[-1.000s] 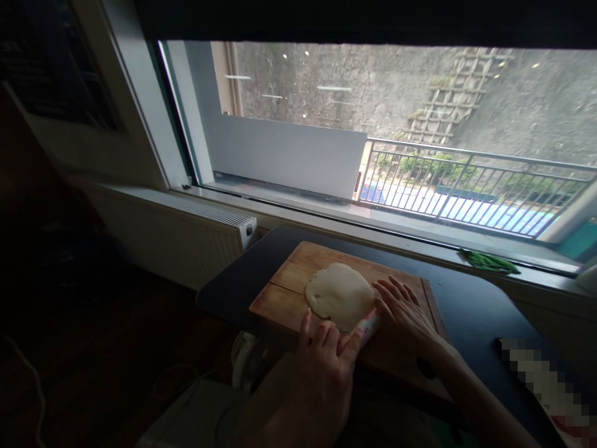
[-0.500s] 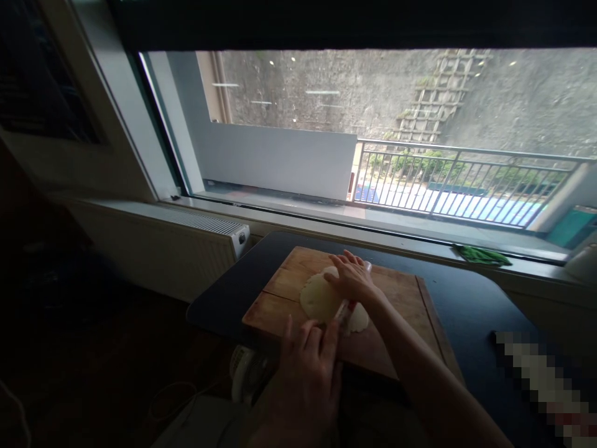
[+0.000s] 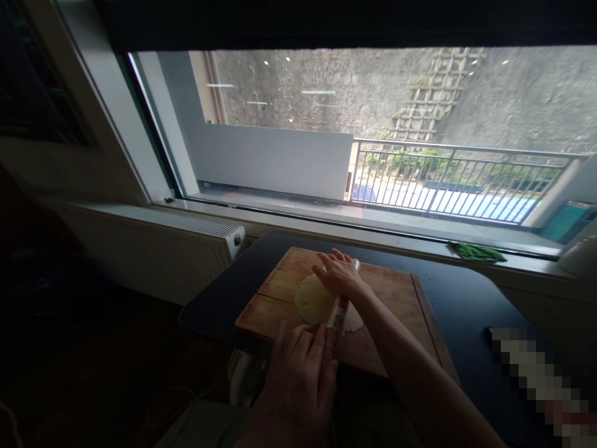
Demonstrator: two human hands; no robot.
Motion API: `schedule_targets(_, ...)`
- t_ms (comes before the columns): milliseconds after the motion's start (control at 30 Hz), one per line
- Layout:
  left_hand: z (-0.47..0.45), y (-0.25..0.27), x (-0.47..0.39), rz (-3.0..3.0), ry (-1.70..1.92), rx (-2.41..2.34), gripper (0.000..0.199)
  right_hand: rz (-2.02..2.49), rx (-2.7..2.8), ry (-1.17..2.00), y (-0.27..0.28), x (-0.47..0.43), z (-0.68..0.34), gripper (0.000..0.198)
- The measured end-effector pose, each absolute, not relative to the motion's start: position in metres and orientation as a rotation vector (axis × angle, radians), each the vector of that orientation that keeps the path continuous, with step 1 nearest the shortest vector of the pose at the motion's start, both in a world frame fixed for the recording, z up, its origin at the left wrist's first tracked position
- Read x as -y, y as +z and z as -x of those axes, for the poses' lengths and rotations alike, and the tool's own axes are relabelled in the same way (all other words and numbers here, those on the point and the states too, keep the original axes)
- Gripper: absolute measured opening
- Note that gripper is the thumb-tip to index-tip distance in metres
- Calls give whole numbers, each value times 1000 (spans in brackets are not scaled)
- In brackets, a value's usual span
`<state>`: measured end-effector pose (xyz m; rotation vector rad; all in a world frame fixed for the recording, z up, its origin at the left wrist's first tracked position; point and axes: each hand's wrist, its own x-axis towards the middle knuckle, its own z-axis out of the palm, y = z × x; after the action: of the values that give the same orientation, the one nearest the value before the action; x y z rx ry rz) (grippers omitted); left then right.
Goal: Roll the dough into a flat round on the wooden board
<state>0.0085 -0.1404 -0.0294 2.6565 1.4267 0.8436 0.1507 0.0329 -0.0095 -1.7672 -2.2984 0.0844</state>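
Observation:
A pale, round, flat sheet of dough (image 3: 311, 300) with an uneven edge lies on a wooden board (image 3: 280, 280). Slantwise across it rests a rolling pin (image 3: 336, 315), a pale rod with red printing. My left hand (image 3: 298, 361) grips the near end, its thumb on the right side and its fingers on the left. Farther up, my right hand (image 3: 336, 272) lies flat over the pin toward its far end, fingers stretched out and thumb apart. My right hand and forearm hide part of the pin and dough.
The board sits on a dark table (image 3: 219, 292) below a window. A green cloth (image 3: 476, 251) lies on the sill. A white radiator (image 3: 196, 249) stands at the left, and a pixelated object (image 3: 536, 379) is at the table's right. Below the table shows a round, pale appliance (image 3: 242, 376).
The rolling pin and both hands have shifted a little left across the dough. More of the pin's printed near part now shows between my hands. The view has turned slightly.

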Motion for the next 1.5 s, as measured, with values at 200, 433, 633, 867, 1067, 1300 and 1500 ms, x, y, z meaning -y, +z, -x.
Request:
schedule_targets(200, -11, -33, 147, -2744, 831, -1431, 53, 1769, 2305, 81, -7, -36, -142, 59)
schedule_targets(433, -33, -45, 151, -2818, 870, -1206, 55, 1974, 2241, 70, -21, 21, -232, 47)
schedule_targets(633, -22, -40, 150, -2710, 769, -1245, 57, 1971, 2230, 52, -21, 3, -204, 51)
schedule_targets(867, -7, -31, 148, -2698, 689, -1447, 56, 1875, 2289, 61, -10, -34, -146, 53)
schedule_targets(1067, -16, -36, 153, -2774, 773, -1299, 50, 1991, 2232, 19, -18, 21, -205, 46)
schedule_targets(1300, -12, -32, 149, -2779, 826, -1326, 44, 2088, 2154, -46, -25, 33, -219, 52)
schedule_targets(1500, 10, -14, 126, -2694, 905, -1643, 32, 2004, 2171, -17, -15, -24, -162, 50)
